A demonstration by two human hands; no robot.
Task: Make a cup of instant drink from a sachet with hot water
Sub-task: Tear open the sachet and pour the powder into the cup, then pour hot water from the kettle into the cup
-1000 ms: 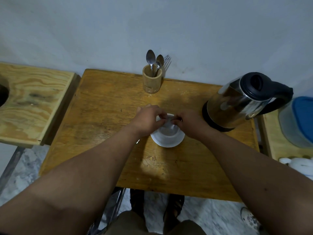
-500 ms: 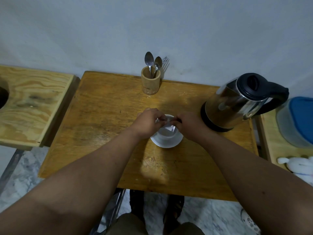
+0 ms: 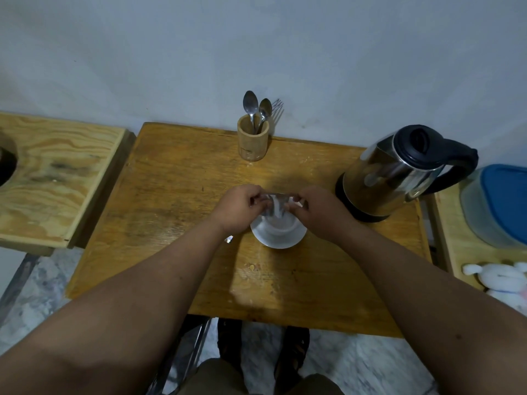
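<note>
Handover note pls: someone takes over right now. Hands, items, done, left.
Left hand and right hand: both pinch the small silvery sachet over the white cup on its white saucer, mid-table.
Steel electric kettle with black lid: to the right of the cup, untouched.
Metal spoons: in the wooden holder at the table's back edge.
Done: sachet held over the cup; whether powder is in the cup cannot be told.
Left: empty sachet, pour water, stir.

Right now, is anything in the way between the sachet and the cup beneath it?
Nothing visible. Both hands, left and right, hold the sachet directly over the white cup; only open air lies between.
</note>
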